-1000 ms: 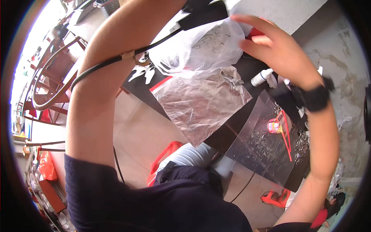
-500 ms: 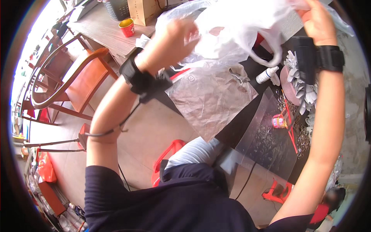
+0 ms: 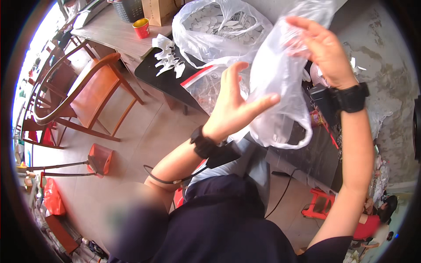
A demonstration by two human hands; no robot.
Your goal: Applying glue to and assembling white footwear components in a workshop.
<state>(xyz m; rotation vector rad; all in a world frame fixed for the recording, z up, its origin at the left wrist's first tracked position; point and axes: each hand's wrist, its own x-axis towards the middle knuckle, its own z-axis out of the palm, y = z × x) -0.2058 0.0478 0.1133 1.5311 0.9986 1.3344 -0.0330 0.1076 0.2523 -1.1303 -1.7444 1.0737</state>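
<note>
A white translucent plastic bag (image 3: 276, 83) with a loop handle hangs in front of me over the dark table. My right hand (image 3: 326, 55) has its fingers curled on the upper part of this bag. At the bag's left side is my left hand (image 3: 237, 105), thumb and fingers spread wide; whether it touches the plastic I cannot tell. Behind both, a large clear bag (image 3: 206, 50) stands with its top open, full of flat grey-white pieces. Partly hidden under my left hand lies a flat clear bag with a red strip (image 3: 197, 76).
On the dark table (image 3: 149, 70) sit crumpled white strips (image 3: 164, 55). A wooden desk (image 3: 109, 33) at the far left bears a red and yellow cup (image 3: 141, 28). Left of me stand a wooden armchair (image 3: 94, 87) and a red dustpan (image 3: 100, 160). A red stool (image 3: 318, 204) is at right.
The white bag has come down and nearer, uncovering the bag of grey pieces. My right hand moved left and down with it. My left hand moved right and nearer, fingers spreading.
</note>
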